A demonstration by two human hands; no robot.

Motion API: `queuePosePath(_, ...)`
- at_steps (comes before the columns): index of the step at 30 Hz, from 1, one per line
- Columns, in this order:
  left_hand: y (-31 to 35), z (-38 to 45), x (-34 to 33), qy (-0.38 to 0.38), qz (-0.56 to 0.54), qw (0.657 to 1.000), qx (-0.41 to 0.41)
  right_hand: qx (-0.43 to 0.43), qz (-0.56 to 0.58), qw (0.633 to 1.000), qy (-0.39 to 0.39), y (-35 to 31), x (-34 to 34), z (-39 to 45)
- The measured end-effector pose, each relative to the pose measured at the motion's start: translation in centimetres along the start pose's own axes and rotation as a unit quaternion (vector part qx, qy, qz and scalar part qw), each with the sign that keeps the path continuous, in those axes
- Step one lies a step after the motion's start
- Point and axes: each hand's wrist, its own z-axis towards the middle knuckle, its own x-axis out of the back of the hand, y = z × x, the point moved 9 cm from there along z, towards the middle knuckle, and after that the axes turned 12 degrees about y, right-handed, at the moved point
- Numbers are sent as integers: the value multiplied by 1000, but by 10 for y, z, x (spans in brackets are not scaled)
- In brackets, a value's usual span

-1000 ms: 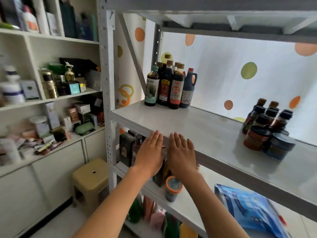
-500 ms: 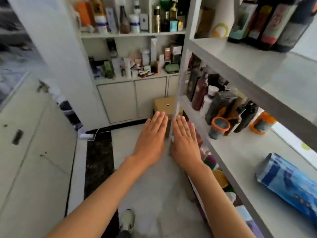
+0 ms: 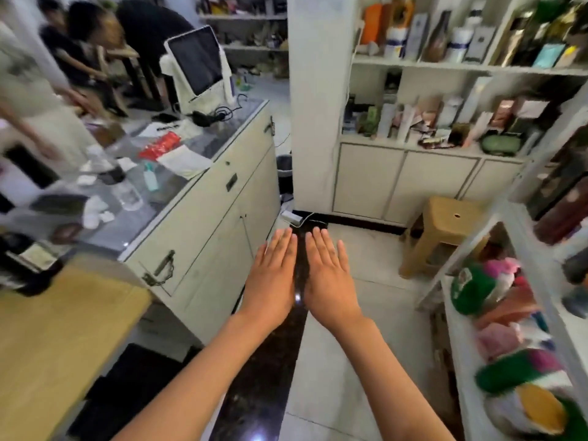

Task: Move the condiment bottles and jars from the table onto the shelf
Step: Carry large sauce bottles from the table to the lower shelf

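Two bare hands held out flat, palms down, over the floor (image 3: 366, 329). The left hand (image 3: 270, 281) and the right hand (image 3: 329, 278) lie side by side, just apart, fingers released, straight and together, pointing away from the person; neither holds anything. One wooden worktop (image 3: 47, 345) shows at lower left; whether bottles stand on it cannot be told. The shelf (image 3: 458, 329) rises at the right edge, with blurred dark bottles (image 3: 560, 214) on an upper level, their count and long axis unclear. One tan stool (image 3: 445, 227) stands just beside the shelf.
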Motion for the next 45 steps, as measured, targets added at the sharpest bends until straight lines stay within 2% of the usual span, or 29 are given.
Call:
queuePosePath(6, -134, -67, 54, 54, 37, 991, 117, 105, 47, 993, -18, -142, -53, 11)
queuePosePath(12, -266, -158, 131, 128, 46, 962, 238, 215, 94, 969, -77, -305, -113, 0)
queuePosePath(20, -407, -265, 204, 189, 69, 914, 352, 315, 140, 930, -126, -491, -185, -26)
queuePosePath(25, -484, -317, 229, 195, 71, 890, 405, 340, 147, 916, -153, -580, -230, -30)
queuePosePath(29, -536, -339, 233, 191, 59, 874, 443, 331, 161, 916, -162, -623, -262, -21)
queuePosePath(35, -592, -324, 225, 182, 41, 867, 462, 272, 182, 923, -201, -641, -326, 18)
queuePosePath(41, -676, -292, 191, 160, -27, 837, 522, 116, 269, 933, -211, -641, -423, 97)
queuePosePath(45, -747, -274, 174, 160, -62, 787, 592, 0, 317, 928, -197, -646, -475, 150)
